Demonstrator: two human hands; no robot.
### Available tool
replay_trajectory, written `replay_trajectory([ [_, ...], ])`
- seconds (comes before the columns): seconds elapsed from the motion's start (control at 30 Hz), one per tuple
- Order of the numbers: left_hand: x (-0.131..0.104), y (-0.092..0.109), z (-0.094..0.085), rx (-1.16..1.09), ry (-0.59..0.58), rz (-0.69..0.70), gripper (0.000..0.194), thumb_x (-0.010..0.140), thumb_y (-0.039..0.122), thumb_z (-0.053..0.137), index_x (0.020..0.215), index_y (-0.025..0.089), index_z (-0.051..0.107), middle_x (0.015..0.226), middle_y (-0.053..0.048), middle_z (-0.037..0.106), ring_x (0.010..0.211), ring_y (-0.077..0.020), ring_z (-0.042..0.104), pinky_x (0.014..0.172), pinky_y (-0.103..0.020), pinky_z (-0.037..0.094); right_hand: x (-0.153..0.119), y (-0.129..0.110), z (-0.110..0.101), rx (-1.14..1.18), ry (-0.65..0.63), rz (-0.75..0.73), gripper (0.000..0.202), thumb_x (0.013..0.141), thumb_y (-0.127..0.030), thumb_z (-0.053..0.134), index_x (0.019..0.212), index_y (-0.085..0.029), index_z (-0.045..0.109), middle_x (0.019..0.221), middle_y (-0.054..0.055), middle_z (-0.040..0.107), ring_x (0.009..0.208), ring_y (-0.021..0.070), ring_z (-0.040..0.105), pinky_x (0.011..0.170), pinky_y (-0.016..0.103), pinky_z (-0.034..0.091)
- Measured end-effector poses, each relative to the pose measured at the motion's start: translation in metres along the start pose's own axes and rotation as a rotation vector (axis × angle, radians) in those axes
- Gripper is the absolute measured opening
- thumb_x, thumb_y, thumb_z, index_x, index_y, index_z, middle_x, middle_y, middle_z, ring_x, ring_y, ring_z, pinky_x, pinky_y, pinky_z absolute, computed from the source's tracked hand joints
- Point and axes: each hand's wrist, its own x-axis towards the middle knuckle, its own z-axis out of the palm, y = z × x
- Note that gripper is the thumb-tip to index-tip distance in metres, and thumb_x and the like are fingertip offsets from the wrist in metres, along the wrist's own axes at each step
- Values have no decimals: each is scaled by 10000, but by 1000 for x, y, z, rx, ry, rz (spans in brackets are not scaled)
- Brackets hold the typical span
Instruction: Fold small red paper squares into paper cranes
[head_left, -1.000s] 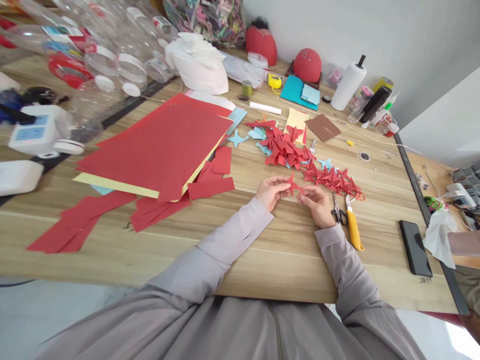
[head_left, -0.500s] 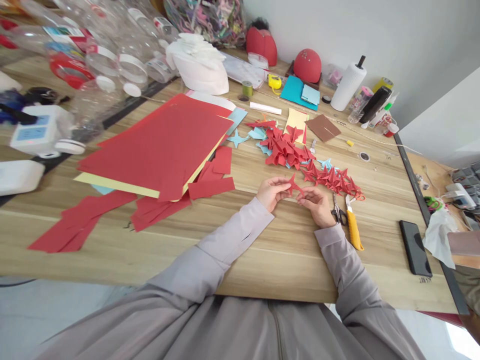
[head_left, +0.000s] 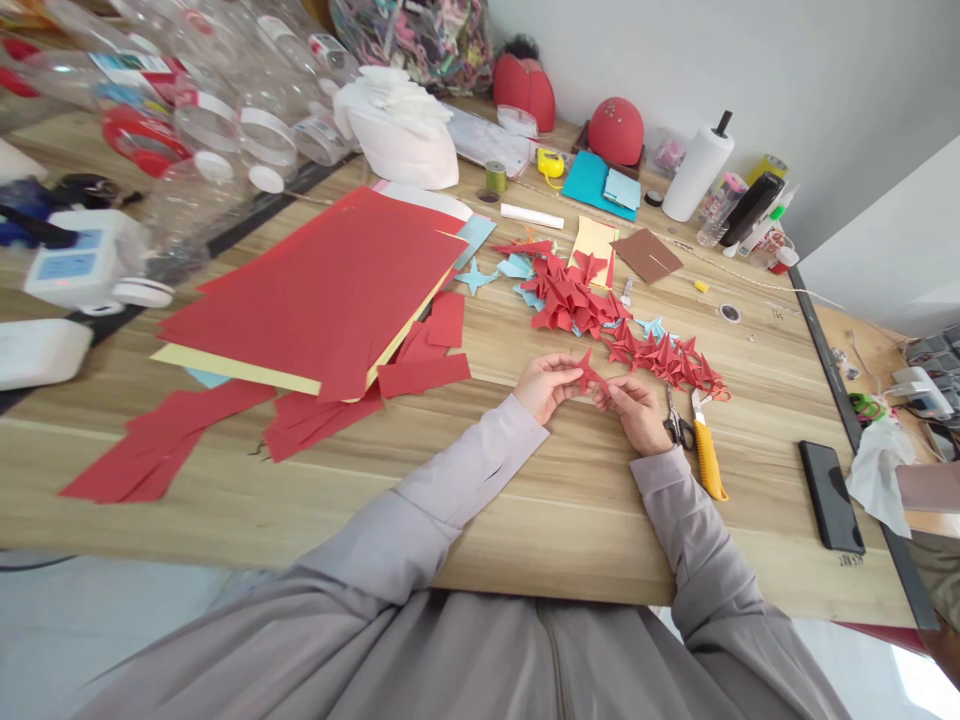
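Between my two hands, just above the wooden table, is a red paper star (head_left: 587, 372). My left hand (head_left: 544, 388) pinches its left side between thumb and fingers. On the other side, my right hand (head_left: 634, 408) has thumb and fingertips closed on a point of the same star. Just beyond lie a heap of red folded stars (head_left: 566, 295) and a row of red stars (head_left: 664, 358), with some light blue stars (head_left: 474, 278) among and beside them. Black-handled scissors (head_left: 679, 430) and a yellow utility knife (head_left: 709, 458) rest right of my right hand.
Large red sheets (head_left: 322, 290) lie at left, with red paper strips (head_left: 165, 440) before them. Clear plastic bottles (head_left: 262, 135) crowd the back left. A black phone (head_left: 831, 495) lies near the right edge. Along the back are a yellow tape measure (head_left: 550, 163) and a white bottle (head_left: 699, 175).
My right thumb and fingers have shifted slightly along the star's right point. My left hand stays nearly still, and the things on the table have not moved.
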Motion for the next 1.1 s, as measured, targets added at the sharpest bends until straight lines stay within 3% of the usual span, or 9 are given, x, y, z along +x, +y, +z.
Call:
replay_trajectory([
  [0.2, 0, 0, 0, 20, 2, -14, 143, 650, 36, 674, 741, 98, 582, 647, -47, 683, 578, -169, 674, 634, -315, 562, 0, 1, -1, 21, 3, 5, 189, 752, -321, 713, 917, -237, 675, 696, -18, 690, 621, 122, 619, 642, 269, 501],
  [0.53, 1, -2, -1, -19, -14, -132, 112, 729, -17, 582, 764, 90, 577, 673, -74, 694, 640, -179, 697, 772, -369, 575, 1, -1, 1, 9, 52, 31, 238, 697, -385, 746, 860, -235, 662, 702, -15, 694, 602, 128, 607, 633, 285, 504],
  [1.1, 1, -3, -1, -19, -4, -133, 113, 728, -15, 582, 761, 92, 578, 675, -81, 699, 642, -189, 701, 756, -363, 584, 0, -5, 2, 53, 35, 61, 205, 700, -338, 732, 870, -236, 678, 727, 1, 697, 624, 147, 604, 641, 305, 487],
])
